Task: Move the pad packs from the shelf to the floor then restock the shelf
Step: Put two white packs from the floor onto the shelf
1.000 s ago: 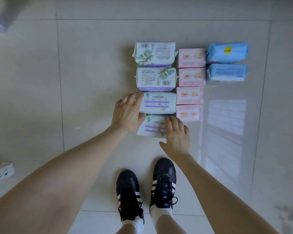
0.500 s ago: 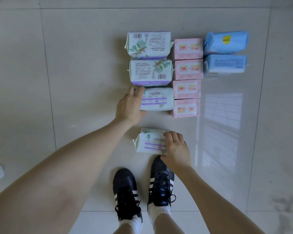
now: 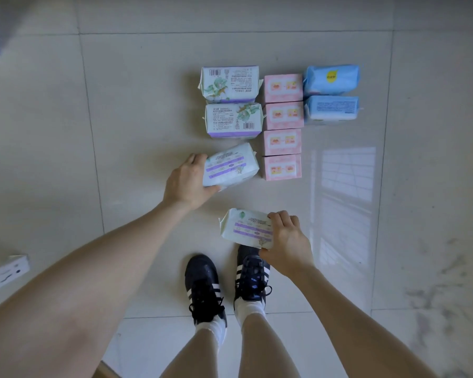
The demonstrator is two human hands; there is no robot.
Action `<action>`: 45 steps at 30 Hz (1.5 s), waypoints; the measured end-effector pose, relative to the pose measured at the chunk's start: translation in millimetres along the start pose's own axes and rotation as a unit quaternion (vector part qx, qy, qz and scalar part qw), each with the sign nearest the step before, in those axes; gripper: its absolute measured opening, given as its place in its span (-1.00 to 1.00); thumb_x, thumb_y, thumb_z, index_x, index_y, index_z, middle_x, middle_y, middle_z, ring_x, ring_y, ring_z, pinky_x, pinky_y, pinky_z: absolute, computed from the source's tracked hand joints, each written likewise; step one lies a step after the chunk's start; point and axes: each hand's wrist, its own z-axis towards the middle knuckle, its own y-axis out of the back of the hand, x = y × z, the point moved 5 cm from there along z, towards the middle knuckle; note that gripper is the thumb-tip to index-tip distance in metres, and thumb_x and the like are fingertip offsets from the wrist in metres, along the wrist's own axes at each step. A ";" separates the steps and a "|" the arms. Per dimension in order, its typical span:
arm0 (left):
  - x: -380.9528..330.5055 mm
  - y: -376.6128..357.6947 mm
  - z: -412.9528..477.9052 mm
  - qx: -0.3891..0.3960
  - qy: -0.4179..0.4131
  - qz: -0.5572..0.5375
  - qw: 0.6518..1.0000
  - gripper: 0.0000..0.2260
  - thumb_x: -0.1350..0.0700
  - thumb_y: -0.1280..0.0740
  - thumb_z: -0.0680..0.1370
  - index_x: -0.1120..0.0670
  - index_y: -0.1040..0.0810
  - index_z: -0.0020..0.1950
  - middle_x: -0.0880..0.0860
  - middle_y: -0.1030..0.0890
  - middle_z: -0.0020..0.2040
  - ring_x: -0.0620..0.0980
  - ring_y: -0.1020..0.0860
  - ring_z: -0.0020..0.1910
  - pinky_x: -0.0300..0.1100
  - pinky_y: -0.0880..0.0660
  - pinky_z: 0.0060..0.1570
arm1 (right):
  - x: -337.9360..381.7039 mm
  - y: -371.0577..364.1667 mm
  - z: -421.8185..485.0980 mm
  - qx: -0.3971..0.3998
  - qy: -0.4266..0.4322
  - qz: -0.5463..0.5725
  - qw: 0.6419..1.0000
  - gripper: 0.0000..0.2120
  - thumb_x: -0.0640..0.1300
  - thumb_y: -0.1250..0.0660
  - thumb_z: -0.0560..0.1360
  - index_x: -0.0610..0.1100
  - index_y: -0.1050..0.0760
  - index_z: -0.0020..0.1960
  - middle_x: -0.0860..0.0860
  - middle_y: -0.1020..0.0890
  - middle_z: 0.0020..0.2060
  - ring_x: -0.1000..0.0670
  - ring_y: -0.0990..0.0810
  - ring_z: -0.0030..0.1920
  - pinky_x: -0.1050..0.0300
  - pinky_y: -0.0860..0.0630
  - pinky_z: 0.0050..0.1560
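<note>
On the pale tiled floor (image 3: pixel 120 132) there are ten pad packs in all. Two leaf packs (image 3: pixel 229 84) lie one behind the other at the left of the group, touching. Two blue packs (image 3: pixel 331 79) lie likewise at the right. Between them runs a column of four pink packs (image 3: pixel 283 115), each touching the next, with the leaf packs just beside it. Two striped packs (image 3: pixel 231 166) are in the hands. The left hand (image 3: pixel 186 181) grips the end of one, fingers curled over its far edge and thumb under the near edge, so the pack sits tilted just short of the nearest pink one. The right hand (image 3: pixel 287 241) grips the end of the other, which hangs over the toe of the right of two black shoes (image 3: pixel 204 287). Half a second ago the left hand's pack lay square against the pink column below the leaf packs; it is now skewed and drawn away from it. The right hand's pack has come nearer, from just ahead of the shoe to over its toe.
</note>
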 end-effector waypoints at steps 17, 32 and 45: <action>-62.1 209.5 -137.4 -0.057 0.050 -0.016 0.997 -0.43 -0.07 -0.53 0.32 0.14 -0.45 0.21 0.12 -0.51 0.13 0.22 -0.56 0.02 0.00 -0.46 -0.09 | 69.4 185.5 -139.1 -0.069 0.011 -0.005 0.998 -0.37 -0.01 -0.46 0.26 -0.15 -0.33 0.25 -0.01 -0.41 0.11 -0.06 -0.37 0.10 0.06 -0.52 -0.22; -104.7 447.0 -269.4 -0.194 0.016 -0.024 0.981 -0.45 -0.18 -0.50 0.33 0.07 -0.44 0.17 0.05 -0.52 0.15 0.18 -0.56 0.07 -0.04 -0.45 -0.09 | 179.8 376.3 -253.7 -0.217 0.046 0.187 0.957 -0.42 0.00 -0.51 0.19 -0.04 -0.42 0.16 0.11 -0.44 -0.06 -0.05 -0.49 0.05 0.15 -0.38 -0.19; -120.9 662.7 -399.8 -0.329 -0.073 0.024 0.941 -0.44 -0.21 -0.48 0.34 0.06 -0.45 0.20 0.03 -0.54 0.12 0.13 -0.54 0.09 -0.07 -0.41 -0.10 | 313.5 515.2 -376.5 -0.307 0.183 0.166 0.919 -0.35 0.10 -0.51 0.17 -0.03 -0.40 0.20 0.08 -0.51 -0.01 0.02 -0.51 -0.02 0.03 -0.54 -0.13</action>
